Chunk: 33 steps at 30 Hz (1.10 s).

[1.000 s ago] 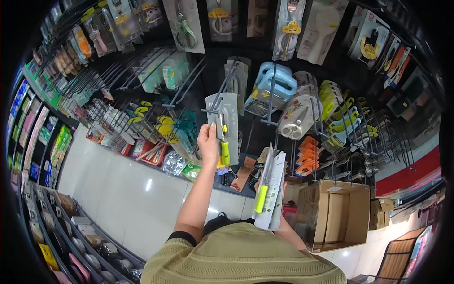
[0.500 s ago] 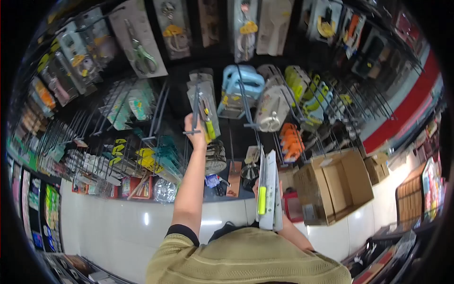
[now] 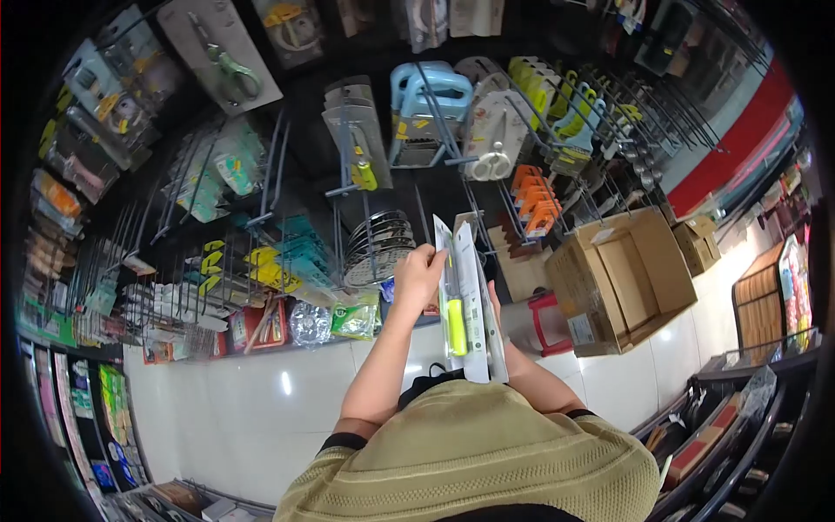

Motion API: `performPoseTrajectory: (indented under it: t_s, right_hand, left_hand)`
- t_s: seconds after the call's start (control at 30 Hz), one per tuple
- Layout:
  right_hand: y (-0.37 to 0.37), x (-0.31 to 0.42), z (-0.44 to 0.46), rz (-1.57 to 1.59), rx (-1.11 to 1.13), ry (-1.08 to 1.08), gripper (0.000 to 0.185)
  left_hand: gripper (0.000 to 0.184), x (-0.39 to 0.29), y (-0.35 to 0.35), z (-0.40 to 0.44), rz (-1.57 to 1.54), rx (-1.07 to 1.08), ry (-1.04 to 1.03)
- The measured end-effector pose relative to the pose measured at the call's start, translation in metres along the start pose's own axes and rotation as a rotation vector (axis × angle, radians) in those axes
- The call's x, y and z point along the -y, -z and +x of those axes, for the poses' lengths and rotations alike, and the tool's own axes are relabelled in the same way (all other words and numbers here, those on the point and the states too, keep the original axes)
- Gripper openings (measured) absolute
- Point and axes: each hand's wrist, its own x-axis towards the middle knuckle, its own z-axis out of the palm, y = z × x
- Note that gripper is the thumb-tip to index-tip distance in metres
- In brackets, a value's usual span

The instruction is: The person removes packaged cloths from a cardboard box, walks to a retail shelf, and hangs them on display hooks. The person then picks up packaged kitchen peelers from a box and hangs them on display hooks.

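Observation:
A stack of long carded packs (image 3: 474, 304) stands upright in front of my body. The nearest pack (image 3: 456, 326) has a clear cover over a slim tool with a lime-green handle; its exact kind is hard to make out. My left hand (image 3: 419, 277) is closed, fingers pinching the upper left edge of that pack. My right hand (image 3: 496, 309) grips the stack from its right side, mostly hidden behind the cards. Ahead, similar lime-handled packs (image 3: 358, 143) hang on a hook.
Light-blue handled packs (image 3: 430, 109), scissors packs (image 3: 493, 143) and orange items (image 3: 532, 200) hang on protruding metal hooks. Round patterned strainers or lids (image 3: 380, 248) hang lower. An open cardboard box (image 3: 622, 283) stands right, near a red stool (image 3: 550, 324). Pale tiles (image 3: 252, 409) cover the floor.
My left hand has come down from the hanging lime-handled packs to the stack and now pinches its edge. The view has shifted, and the stack has turned slightly, held by my right hand.

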Motion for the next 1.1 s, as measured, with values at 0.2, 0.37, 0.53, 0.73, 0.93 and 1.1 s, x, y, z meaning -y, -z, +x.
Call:
performPoseTrajectory:
  t_s: [0.2, 0.37, 0.53, 0.73, 0.93, 1.1]
  right_hand:
    - [0.013, 0.002, 0.018, 0.291, 0.266, -0.038, 0.067]
    - [0.013, 0.007, 0.018, -0.063, 0.111, 0.017, 0.070]
    - [0.020, 0.012, 0.017, 0.300, 0.379, -0.163, 0.075]
    - [0.004, 0.028, 0.021, 0.268, 0.446, -0.175, 0.083]
    - [0.031, 0.029, 0.036, 0.415, 0.440, -0.184, 0.072]
    - [0.004, 0.051, 0.031, 0.469, 0.203, -0.231, 0.053]
  left_hand:
    - [0.020, 0.006, 0.010, -0.013, 0.038, -0.304, -0.027]
    - [0.019, -0.011, 0.014, -0.034, -0.060, -0.478, -0.011]
    - [0.019, -0.019, 0.005, -0.040, 0.030, -0.573, -0.032]
    - [0.016, -0.023, 0.013, -0.031, -0.069, -0.729, -0.105]
    - [0.018, -0.008, 0.027, -0.024, -0.559, -0.758, 0.001]
    - [0.018, -0.003, 0.039, -0.009, -0.556, -0.845, -0.056]
